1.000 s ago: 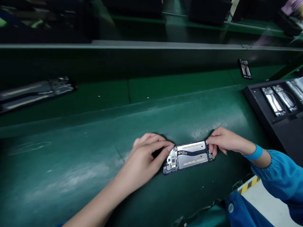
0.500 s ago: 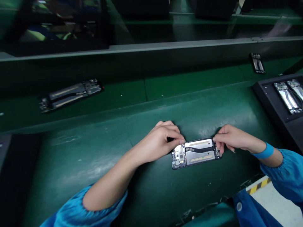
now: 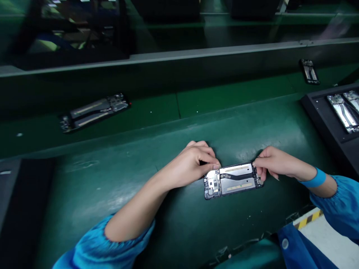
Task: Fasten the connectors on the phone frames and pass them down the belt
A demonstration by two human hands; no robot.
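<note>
An opened phone [image 3: 235, 185], its circuit board and silver battery bay facing up, lies lengthwise between my hands at the front of the green mat. My left hand [image 3: 196, 160] pinches the top edge near the circuit-board end, thumb and forefinger together. At the opposite end, my right hand [image 3: 269, 164] grips the upper right corner between thumb and curled fingers. A blue band [image 3: 314, 179] circles my right wrist. Whether either fingertip also holds a small part cannot be made out.
Another opened phone [image 3: 95, 112] lies on the green ledge at the back left, and a further phone [image 3: 309, 71] at the back right. A black tray [image 3: 316, 112] holding phone frames stands on the right. A dark tray [image 3: 28, 201] borders the left side.
The view has shifted slightly, so the back phones appear a little farther right. Both hands keep the same grip on the phone, which has hardly moved.
</note>
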